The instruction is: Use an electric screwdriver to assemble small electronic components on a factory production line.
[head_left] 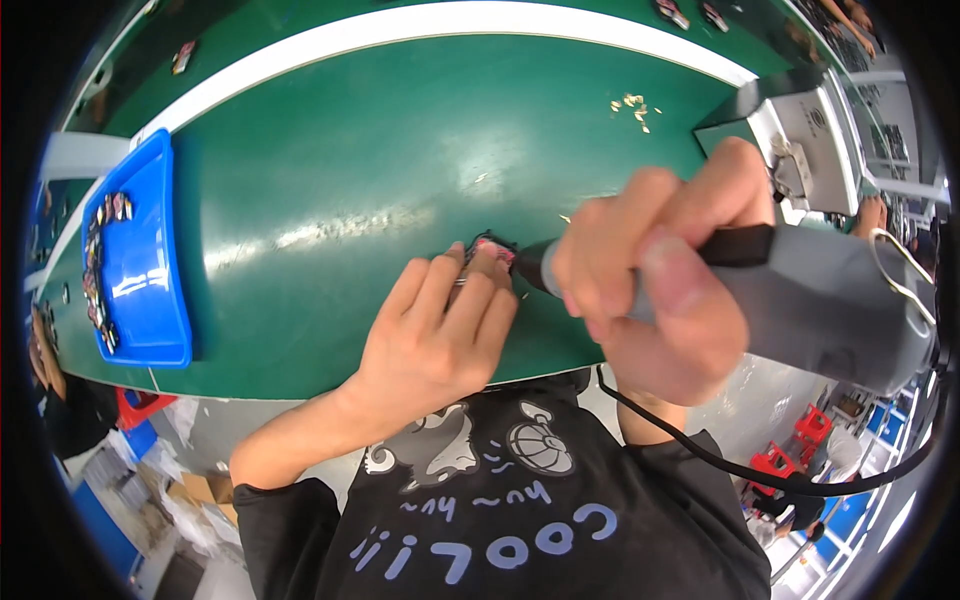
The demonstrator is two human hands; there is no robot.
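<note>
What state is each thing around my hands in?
Left hand: curled, holding small part
Small part: held, partly covered
Right hand: closed around power tool
Power tool: gripped; on or off unclear
Blue tray: partly filled
Gold bits: scattered loose
Cable: slack, curved

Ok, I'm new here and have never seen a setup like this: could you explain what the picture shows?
There is no robot here: a person works with two bare hands. The single picture comes from a wide fisheye camera on their head, looking down, so straight edges bend.

The right hand grips a bulky grey tool, its dark tip pointing left. The left hand has fingertips on a small pink-and-black piece by that tip; whether they touch is unclear.

On the green table sit a blue tray with small dark items along its left side, scattered gold-coloured bits, and a boxy device at the far right.
</note>
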